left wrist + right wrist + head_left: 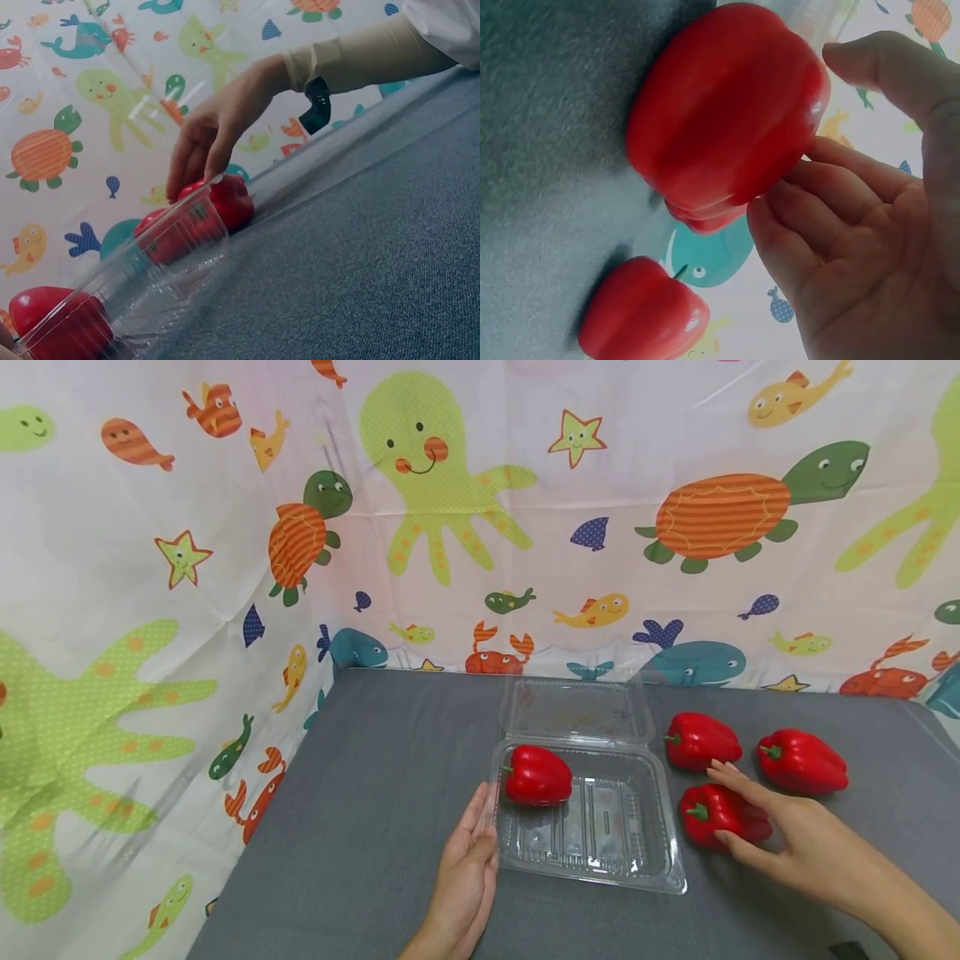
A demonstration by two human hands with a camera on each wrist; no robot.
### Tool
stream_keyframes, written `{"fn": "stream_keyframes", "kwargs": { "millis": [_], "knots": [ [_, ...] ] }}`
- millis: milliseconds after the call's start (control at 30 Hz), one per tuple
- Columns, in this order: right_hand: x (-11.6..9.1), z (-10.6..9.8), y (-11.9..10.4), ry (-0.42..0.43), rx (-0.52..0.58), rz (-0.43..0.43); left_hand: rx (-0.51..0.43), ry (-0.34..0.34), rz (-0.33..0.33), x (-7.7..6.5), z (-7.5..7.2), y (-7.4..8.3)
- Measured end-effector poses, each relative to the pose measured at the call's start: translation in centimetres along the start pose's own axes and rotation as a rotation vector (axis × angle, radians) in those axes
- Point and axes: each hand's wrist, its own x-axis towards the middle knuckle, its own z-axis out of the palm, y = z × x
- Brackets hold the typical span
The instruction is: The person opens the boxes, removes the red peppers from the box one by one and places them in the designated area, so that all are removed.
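A clear plastic clamshell container lies with its lid folded back on the grey table, and one red bell pepper sits in its back left part. My left hand grips the container's left rim between thumb and fingers. To the right of the container, my right hand spreads over another red bell pepper. In the right wrist view, the thumb and straight fingertips are right at the edges of this pepper, which rests on the table.
Behind the right hand lie two more bell peppers, one near the container's back right corner and one farther right. A curtain printed with sea animals hangs along the back and left of the grey table.
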Motion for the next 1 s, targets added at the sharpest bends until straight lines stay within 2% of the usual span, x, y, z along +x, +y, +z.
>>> {"fn": "stream_keyframes", "kwargs": {
  "millis": [233,433,667,1000],
  "knots": [
    [0.0,0.0,-1.5,0.095,0.027,-0.061,0.004,-0.015,0.021,-0.1,0.0,0.1],
    [0.7,-0.2,-3.8,0.073,0.081,-0.042,-0.002,-0.028,0.036,-0.2,-0.1,0.1],
    [1.9,0.2,-6.6,0.102,0.107,-0.133,0.001,-0.016,0.026,-0.1,-0.1,0.1],
    [3.6,1.0,-9.3,0.043,0.106,-0.189,0.014,-0.025,0.035,-0.3,0.0,0.2]
  ]
}}
